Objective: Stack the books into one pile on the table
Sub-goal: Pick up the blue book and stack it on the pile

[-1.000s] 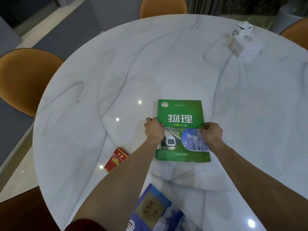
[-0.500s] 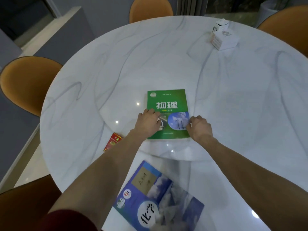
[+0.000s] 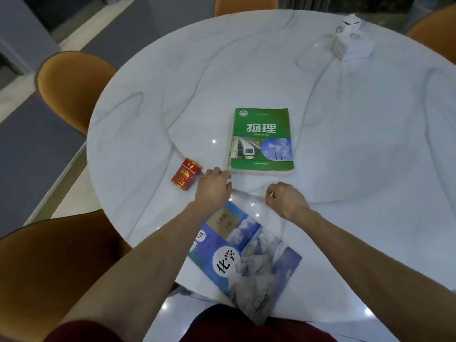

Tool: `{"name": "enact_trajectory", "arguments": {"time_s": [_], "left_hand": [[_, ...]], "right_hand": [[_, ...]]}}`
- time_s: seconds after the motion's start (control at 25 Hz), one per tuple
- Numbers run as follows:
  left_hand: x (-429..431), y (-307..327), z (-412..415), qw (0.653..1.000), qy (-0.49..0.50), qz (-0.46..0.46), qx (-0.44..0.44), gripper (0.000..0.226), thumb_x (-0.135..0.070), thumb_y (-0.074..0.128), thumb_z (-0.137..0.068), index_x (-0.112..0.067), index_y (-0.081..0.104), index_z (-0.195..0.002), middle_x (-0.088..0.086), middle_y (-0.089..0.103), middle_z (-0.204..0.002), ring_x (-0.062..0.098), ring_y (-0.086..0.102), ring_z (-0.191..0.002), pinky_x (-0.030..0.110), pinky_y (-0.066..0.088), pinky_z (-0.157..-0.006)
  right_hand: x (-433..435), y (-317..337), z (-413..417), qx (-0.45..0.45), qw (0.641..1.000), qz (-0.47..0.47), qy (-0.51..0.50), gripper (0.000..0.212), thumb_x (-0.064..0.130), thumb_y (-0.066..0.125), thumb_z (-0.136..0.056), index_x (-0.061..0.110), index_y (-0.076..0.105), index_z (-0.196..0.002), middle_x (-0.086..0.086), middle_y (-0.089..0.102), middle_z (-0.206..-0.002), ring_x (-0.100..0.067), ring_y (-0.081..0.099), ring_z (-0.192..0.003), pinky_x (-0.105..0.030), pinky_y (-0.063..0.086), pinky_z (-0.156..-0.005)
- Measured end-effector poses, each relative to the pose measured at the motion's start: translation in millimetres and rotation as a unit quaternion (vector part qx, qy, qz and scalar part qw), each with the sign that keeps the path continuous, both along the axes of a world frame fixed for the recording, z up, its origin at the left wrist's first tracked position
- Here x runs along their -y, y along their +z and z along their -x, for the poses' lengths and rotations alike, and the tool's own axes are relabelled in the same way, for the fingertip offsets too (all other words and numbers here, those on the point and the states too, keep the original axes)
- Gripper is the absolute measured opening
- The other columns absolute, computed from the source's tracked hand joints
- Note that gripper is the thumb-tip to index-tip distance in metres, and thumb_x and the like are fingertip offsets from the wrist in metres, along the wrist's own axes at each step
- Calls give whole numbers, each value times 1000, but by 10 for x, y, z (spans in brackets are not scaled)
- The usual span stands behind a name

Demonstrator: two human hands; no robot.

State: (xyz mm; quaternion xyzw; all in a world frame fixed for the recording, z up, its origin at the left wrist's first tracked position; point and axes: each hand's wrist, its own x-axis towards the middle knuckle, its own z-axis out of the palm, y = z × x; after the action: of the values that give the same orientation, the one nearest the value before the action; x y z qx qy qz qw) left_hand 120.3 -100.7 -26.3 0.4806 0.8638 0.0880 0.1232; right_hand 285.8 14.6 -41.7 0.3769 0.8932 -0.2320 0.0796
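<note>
— What carries everything?

— A round white marble table (image 3: 271,70), grey-veined, ringed by orange chairs (image 3: 71,87).

— And the books?

— Two, lying apart, not stacked. The blue book (image 3: 251,262) is flat at the near edge of the table, turned at an angle, its near corner reaching the rim by the person's lap, and partly covered by the left forearm. The green book (image 3: 262,139) lies flat and square toward the table's middle, cover up, with a thick block of pages showing along its near side.

— Where are the person's hands?

— Both over the bare marble between the two books. The left hand (image 3: 214,186) is palm down, fingers loosely curled, their tips just short of the green book's near left corner; it holds nothing. The right hand (image 3: 283,196) is loosely curled with nothing in it, apart from either book.

— Anything smaller?

— A white box (image 3: 352,43) near the far right edge, and a red packet (image 3: 186,173) toward the left edge, just beside the left hand.
</note>
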Motion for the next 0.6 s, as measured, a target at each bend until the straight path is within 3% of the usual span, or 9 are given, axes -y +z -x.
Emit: {"name": "enact_trajectory", "arguments": {"time_s": [0.24, 0.4, 0.48, 0.6], "left_hand": [[794, -231, -169, 991, 125, 20, 51, 33, -22, 43, -96, -11, 53, -126, 13, 54, -125, 29, 48, -116, 41, 45, -92], [1243, -404, -420, 968, 222, -2, 118, 30, -18, 45, -95, -6, 52, -122, 16, 52, -122, 30, 48, -113, 40, 50, -89], [1390, -463, -569, 936, 301, -29, 182, 31, -14, 49, -93, -4, 49, -122, 19, 50, -122, 33, 50, -111, 40, 48, -91], [1519, -543, -765, 858, 424, -91, 276, 40, -10, 54, -89, -1, 44, -126, 24, 49, -122, 39, 53, -108, 45, 48, -94]], "right_hand": [[415, -195, -12, 58, 997, 28, 33, 43, 31, 51, -93, 8, 51, -130, -17, 55, -127, -31, 53, -118, -35, 45, -99], [589, -343, -61, 105, 994, 23, 31, 47, 35, 53, -92, 4, 50, -128, -20, 51, -128, -33, 49, -120, -35, 40, -100], [636, -388, -60, 113, 993, 24, 13, 50, 37, 58, -89, 4, 51, -126, -20, 50, -128, -33, 48, -121, -37, 42, -99], [689, -446, -28, 96, 995, 35, -21, 48, 33, 66, -84, 2, 53, -119, -20, 54, -123, -33, 50, -116, -37, 45, -91]]}}
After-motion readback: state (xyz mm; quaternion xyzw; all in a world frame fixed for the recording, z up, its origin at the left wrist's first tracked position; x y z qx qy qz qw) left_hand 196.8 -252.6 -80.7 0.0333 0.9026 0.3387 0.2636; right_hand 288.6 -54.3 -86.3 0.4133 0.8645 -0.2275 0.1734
